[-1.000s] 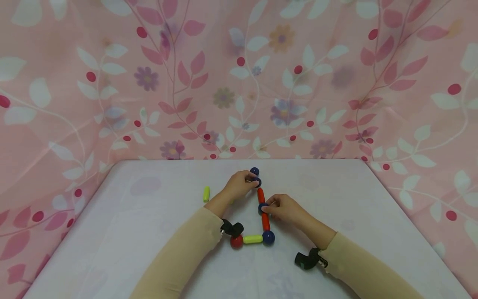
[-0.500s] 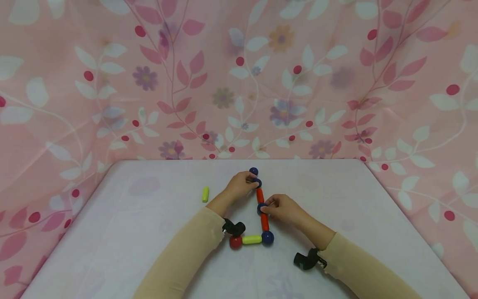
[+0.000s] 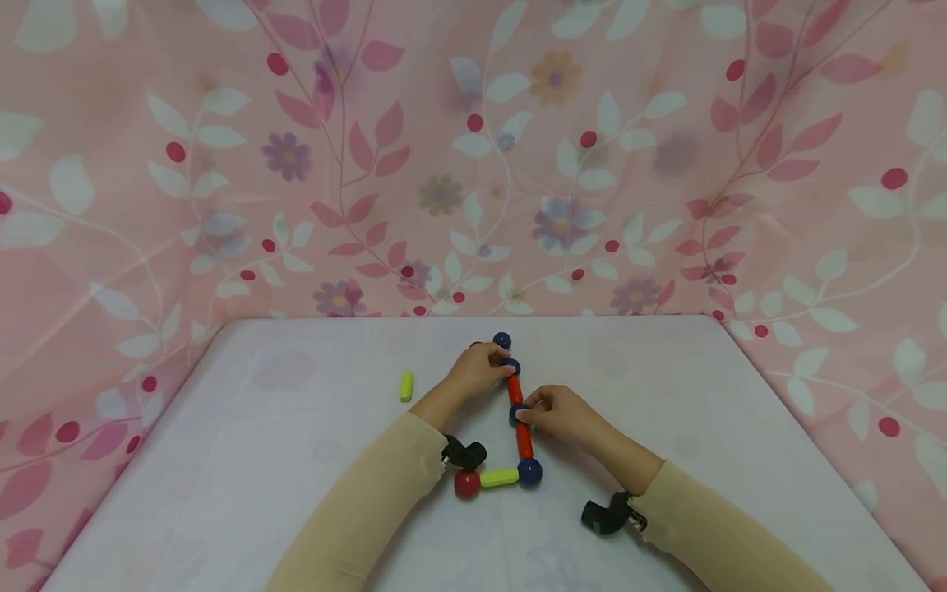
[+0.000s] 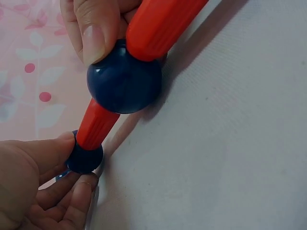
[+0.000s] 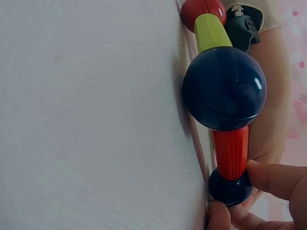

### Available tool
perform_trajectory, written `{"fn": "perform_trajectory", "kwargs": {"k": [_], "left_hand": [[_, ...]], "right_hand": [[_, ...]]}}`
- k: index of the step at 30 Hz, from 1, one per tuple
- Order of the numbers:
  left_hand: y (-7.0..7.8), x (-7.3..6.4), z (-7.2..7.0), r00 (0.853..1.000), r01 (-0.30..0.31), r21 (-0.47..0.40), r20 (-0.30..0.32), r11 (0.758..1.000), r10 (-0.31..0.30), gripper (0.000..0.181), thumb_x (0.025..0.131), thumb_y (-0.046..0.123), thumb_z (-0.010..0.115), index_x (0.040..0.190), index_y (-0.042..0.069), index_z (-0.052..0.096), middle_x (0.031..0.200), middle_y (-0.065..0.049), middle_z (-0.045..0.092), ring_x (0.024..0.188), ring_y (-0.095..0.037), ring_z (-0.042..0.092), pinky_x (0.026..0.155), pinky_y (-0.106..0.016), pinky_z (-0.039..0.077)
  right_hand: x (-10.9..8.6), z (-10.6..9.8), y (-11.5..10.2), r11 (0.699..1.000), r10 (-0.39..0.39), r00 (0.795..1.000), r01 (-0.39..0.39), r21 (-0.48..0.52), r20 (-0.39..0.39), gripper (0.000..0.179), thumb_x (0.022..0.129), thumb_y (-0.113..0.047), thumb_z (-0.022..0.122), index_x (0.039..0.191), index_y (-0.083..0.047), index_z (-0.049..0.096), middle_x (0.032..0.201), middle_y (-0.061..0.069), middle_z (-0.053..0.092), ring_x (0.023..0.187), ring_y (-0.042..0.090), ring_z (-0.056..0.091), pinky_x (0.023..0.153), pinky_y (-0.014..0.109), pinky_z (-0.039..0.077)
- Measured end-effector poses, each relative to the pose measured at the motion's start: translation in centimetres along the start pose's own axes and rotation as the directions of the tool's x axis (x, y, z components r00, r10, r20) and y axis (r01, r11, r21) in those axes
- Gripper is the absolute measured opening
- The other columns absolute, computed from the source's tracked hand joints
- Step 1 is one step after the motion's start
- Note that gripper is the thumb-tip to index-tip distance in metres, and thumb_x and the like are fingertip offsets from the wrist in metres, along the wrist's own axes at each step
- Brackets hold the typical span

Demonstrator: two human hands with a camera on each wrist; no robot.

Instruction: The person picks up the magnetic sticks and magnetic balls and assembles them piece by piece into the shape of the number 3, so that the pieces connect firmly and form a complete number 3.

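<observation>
Red rods and blue balls form a line running away from me. My left hand (image 3: 479,370) pinches the far blue ball (image 4: 85,159), which meets the end of the far red rod (image 3: 515,390). My right hand (image 3: 564,413) grips the middle blue ball (image 4: 124,79) between thumb and fingers, with a red rod on either side. The near red rod (image 3: 524,442) runs to a corner blue ball (image 5: 224,88). From that corner a yellow-green rod (image 3: 499,477) leads left to a red ball (image 3: 467,483). In the right wrist view, my fingers partly cover the middle ball.
Beyond my left hand lies another blue ball (image 3: 502,340), near the far table edge. A loose yellow-green rod (image 3: 406,386) lies left of my left hand. The white-covered table (image 3: 222,460) meets a pink floral cloth (image 3: 444,164) at the back.
My left hand has brought the far blue ball slightly toward me, closing the gap to the far red rod. My right hand has stayed on the middle ball.
</observation>
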State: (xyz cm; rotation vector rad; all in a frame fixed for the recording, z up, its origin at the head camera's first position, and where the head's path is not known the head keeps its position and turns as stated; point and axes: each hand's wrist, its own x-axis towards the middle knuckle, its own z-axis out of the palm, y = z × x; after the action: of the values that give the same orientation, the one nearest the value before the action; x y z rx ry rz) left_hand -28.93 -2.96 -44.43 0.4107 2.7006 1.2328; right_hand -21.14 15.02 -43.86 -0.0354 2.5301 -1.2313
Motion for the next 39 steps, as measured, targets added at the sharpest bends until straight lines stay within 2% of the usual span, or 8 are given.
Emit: {"fn": "perform_trajectory", "kwargs": {"k": [6,17,21,27,35,39], "left_hand": [[-0.1,0.1,0.0,1.0,-0.003,0.021,0.004,1.0,0.003,0.032,0.095,0.026,0.07,0.122,0.009,0.069,0.114,-0.006,0.071,0.102,-0.02,0.064,0.092,-0.036,0.05],[0.0,-0.2,-0.5,1.0,-0.002,-0.003,0.013,1.0,0.002,0.032,0.095,0.022,0.07,0.123,0.007,0.069,0.114,-0.005,0.071,0.103,-0.018,0.064,0.09,-0.032,0.052],[0.1,-0.5,-0.8,1.0,0.008,-0.026,0.014,1.0,-0.008,0.032,0.095,0.021,0.07,0.123,0.006,0.068,0.113,-0.005,0.071,0.101,-0.018,0.065,0.085,-0.03,0.053],[-0.2,-1.2,-1.2,1.0,-0.005,-0.044,0.002,0.999,0.005,0.028,0.096,0.024,0.069,0.12,0.009,0.069,0.113,-0.005,0.07,0.1,-0.018,0.064,0.08,-0.028,0.055],[-1.0,-2.6,-2.3,0.999,-0.049,-0.044,-0.005,0.998,0.049,0.025,0.097,0.023,0.068,0.117,0.01,0.07,0.11,-0.002,0.069,0.101,-0.018,0.063,0.09,-0.034,0.053],[-1.1,-3.3,-2.8,0.999,-0.032,-0.048,0.003,0.998,0.032,0.026,0.097,0.023,0.069,0.119,0.01,0.069,0.108,0.0,0.068,0.1,-0.017,0.062,0.09,-0.034,0.053]], "right_hand": [[0.0,0.0,0.1,1.0,-0.025,1.0,0.025,0.014,0.003,0.02,0.092,-0.022,0.074,0.101,-0.005,0.068,0.078,0.004,0.065,0.069,0.018,0.059,0.065,0.03,0.052],[0.2,0.1,0.1,1.0,-0.025,1.0,0.025,0.009,0.007,0.021,0.092,-0.023,0.074,0.101,-0.005,0.069,0.078,0.004,0.064,0.069,0.018,0.059,0.064,0.029,0.051],[0.1,0.0,0.1,1.0,-0.027,1.0,0.027,0.012,0.004,0.021,0.092,-0.023,0.074,0.101,-0.005,0.069,0.079,0.004,0.065,0.069,0.018,0.059,0.064,0.03,0.05],[0.1,-0.1,0.2,1.0,-0.019,1.0,0.019,0.005,0.004,0.022,0.092,-0.024,0.074,0.102,-0.006,0.07,0.079,0.004,0.065,0.069,0.018,0.059,0.064,0.029,0.05],[0.1,-0.1,0.2,1.0,-0.016,1.0,0.016,0.001,0.003,0.023,0.092,-0.025,0.074,0.103,-0.006,0.07,0.081,0.004,0.065,0.071,0.018,0.059,0.066,0.03,0.052],[0.1,-0.1,0.2,1.0,-0.014,1.0,0.014,-0.006,-0.001,0.022,0.092,-0.024,0.074,0.103,-0.005,0.07,0.081,0.004,0.065,0.071,0.018,0.059,0.066,0.029,0.052]]}}
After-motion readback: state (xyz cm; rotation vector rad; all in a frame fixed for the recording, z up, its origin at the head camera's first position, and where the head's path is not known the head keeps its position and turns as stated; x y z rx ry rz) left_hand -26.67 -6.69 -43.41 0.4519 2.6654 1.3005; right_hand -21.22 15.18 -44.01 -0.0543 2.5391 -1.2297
